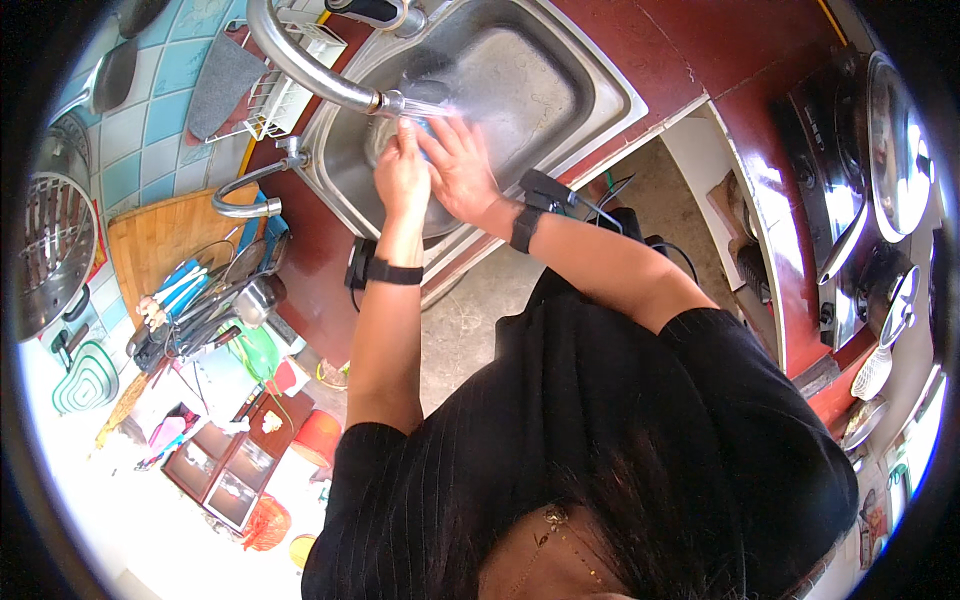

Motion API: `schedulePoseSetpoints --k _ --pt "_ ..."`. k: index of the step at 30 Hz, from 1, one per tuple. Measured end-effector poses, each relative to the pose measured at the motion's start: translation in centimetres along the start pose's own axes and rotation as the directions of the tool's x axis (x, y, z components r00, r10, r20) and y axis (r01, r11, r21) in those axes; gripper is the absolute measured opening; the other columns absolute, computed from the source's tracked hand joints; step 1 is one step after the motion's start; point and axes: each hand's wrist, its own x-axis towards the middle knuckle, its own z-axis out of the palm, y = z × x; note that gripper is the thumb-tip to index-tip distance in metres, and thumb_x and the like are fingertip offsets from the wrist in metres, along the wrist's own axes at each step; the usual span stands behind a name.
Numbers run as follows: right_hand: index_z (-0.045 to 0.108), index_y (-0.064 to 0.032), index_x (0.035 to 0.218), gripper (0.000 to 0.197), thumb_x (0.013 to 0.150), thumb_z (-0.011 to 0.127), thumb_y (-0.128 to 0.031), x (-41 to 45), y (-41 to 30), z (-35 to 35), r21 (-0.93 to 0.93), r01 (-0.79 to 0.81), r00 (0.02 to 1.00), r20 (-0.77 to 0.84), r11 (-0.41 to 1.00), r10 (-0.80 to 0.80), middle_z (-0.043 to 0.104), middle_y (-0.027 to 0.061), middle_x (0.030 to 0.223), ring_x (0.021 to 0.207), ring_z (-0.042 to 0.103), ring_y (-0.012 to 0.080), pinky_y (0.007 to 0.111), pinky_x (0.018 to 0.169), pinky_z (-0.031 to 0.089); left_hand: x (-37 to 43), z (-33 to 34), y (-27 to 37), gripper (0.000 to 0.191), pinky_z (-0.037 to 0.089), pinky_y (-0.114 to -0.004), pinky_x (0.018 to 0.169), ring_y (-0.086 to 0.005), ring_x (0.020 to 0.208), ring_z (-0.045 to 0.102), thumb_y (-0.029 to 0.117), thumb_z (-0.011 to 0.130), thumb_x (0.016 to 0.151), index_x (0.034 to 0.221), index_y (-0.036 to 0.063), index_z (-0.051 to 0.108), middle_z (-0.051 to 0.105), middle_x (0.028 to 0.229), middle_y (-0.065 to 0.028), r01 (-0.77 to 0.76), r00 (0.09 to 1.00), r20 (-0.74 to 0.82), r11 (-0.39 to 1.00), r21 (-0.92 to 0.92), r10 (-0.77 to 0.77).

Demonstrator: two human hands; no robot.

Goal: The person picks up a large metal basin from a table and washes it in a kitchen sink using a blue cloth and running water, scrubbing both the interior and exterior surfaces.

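Over the stainless-steel sink basin (pixel 510 82), both hands are close together under running water (pixel 429 109) from the curved metal faucet (pixel 322 71). My left hand (pixel 403 176) has its thumb pointing up towards the spout; its other fingers are mostly hidden. A pale rounded item (pixel 379 140), partly covered, shows beside it. Between the hands appears a bit of something bluish (pixel 422 133), too blurred to name. My right hand (pixel 459 166) is stretched flat with its fingers apart, next to the left thumb. Spray blurs the fingertips.
Left of the sink are a second small faucet (pixel 247 196), a wooden cutting board (pixel 142 240) and a bundle of kitchen utensils (pixel 202 307). A white wire rack (pixel 277 105) stands behind. A gas stove (pixel 817 165) and a pot lid (pixel 896 150) are at right.
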Motion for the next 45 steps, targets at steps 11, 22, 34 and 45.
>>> schedulePoseSetpoints --k 11,22,34,45 --pt "0.041 -0.0059 0.137 0.067 0.095 0.023 -0.055 9.5 11.9 4.2 0.432 -0.619 0.781 0.426 0.656 0.457 0.048 0.0229 0.133 0.127 0.04 0.0395 0.04 0.105 0.03 -0.9 -7.9 1.1 0.042 0.044 -0.025 0.066 -0.0105 0.071 0.052 0.037 0.061 0.091 0.094 -0.0051 0.065 0.061 0.079 -0.0022 0.147 0.97 -0.123 0.912 -0.384 -0.208" --pt "0.038 -0.0009 0.134 0.055 0.099 0.031 -0.042 -4.5 2.3 5.2 0.387 -0.743 0.668 0.467 0.546 0.579 0.038 0.0228 0.14 0.13 0.035 0.0352 0.041 0.108 0.025 -1.4 -4.6 -2.9 0.044 0.043 -0.029 0.062 -0.0108 0.065 0.049 0.038 0.052 0.095 0.089 -0.0045 0.062 0.058 0.07 -0.0017 0.018 0.953 -0.294 0.981 -0.193 -0.075" --pt "0.047 -0.006 0.131 0.044 0.087 0.05 -0.013 1.8 4.3 1.3 0.148 0.047 0.998 0.025 0.988 -0.051 0.043 0.0215 0.136 0.128 0.04 0.0372 0.051 0.105 0.032 -1.9 -2.3 -1.7 0.036 0.043 -0.029 0.086 -0.0163 0.095 0.057 0.03 0.053 0.095 0.113 -0.0012 0.057 0.063 0.103 -0.0097 -0.041 0.936 0.338 0.983 -0.18 0.101" --pt "0.051 -0.009 0.127 0.041 0.086 0.049 -0.007 2.4 4.2 -0.6 0.115 -0.025 0.993 -0.114 0.993 0.038 0.048 0.0104 0.136 0.132 0.039 0.0285 0.049 0.109 0.027 -1.6 -1.1 -2.4 0.065 0.042 -0.033 0.091 -0.0245 0.108 0.055 0.05 0.036 0.097 0.126 -0.0067 0.05 0.059 0.118 -0.0206 0.047 0.981 0.189 0.998 0.032 -0.052"
